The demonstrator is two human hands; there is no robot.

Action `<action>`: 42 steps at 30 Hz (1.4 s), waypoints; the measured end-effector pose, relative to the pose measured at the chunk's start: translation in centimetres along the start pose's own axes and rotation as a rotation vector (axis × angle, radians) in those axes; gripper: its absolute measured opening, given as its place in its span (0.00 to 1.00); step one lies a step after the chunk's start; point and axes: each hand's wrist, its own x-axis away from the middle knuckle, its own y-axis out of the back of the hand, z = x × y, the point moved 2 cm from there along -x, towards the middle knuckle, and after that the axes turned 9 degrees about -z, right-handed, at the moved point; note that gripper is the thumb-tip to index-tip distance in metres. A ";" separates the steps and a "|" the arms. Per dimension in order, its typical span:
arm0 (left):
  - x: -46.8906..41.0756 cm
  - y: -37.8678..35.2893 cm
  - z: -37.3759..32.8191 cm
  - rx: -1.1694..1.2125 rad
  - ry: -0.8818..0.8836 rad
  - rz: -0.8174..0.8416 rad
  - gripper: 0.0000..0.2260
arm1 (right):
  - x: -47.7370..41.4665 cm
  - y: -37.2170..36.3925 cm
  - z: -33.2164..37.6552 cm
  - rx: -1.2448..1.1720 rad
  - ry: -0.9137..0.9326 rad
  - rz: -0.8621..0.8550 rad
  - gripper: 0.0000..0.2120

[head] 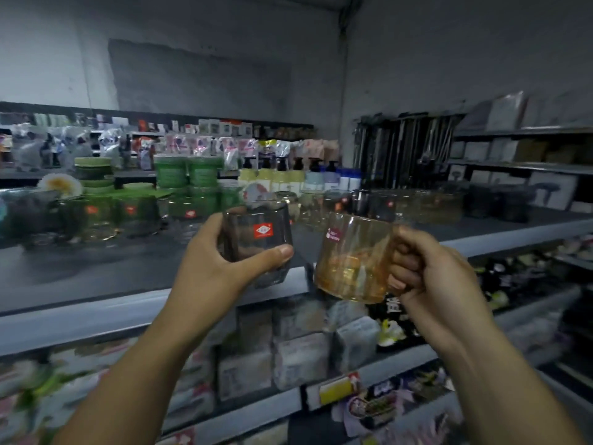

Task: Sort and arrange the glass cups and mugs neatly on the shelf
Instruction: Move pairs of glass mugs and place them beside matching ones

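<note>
Left hand [208,268] wraps smoky glass cup [256,242] round body, thumb across front. Right hand [426,271] holds amber mug [353,258] by handle. Both held above shelf [144,274] front edge. Glass: rigid, slick, breakable; likely light. Set down gently.

2 bare forearms, bare left hand [208,268], bare right hand [431,274]; short, plain fingernails.
</note>
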 end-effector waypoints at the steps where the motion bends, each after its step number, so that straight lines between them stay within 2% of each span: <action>1: 0.4 -2.1 -0.1 0.007 0.007 0.003 0.25 | -0.5 1.7 0.9 0.007 0.004 -0.014 0.17; 7: 0.6 -10.1 -0.6 -0.021 0.039 -0.013 0.24 | -4.3 7.6 4.6 0.019 0.004 -0.061 0.15; 10: -0.3 -11.6 -0.3 -0.047 0.040 -0.048 0.26 | -6.6 8.1 5.0 0.028 0.009 -0.044 0.17; 16: -3.0 -13.4 1.3 -0.091 0.013 -0.096 0.26 | -12.7 9.1 3.6 0.022 0.005 -0.046 0.15; 20: -5.6 -15.9 2.0 -0.064 -0.012 -0.084 0.25 | -15.8 9.1 3.4 0.014 0.021 -0.048 0.16; 27: -10.2 -20.7 3.9 -0.082 -0.028 -0.041 0.28 | -22.6 10.0 3.1 0.018 0.060 -0.066 0.16; 32: -12.1 -23.8 4.9 -0.124 -0.002 -0.018 0.33 | -26.6 11.2 3.3 0.000 0.046 -0.048 0.16; 39: -12.9 -28.3 5.7 -0.187 0.013 -0.061 0.34 | -31.8 14.7 3.3 -0.010 0.011 0.000 0.15; 42: -13.2 -29.8 6.6 -0.227 0.074 -0.064 0.35 | -33.8 16.0 3.6 0.002 -0.018 0.048 0.15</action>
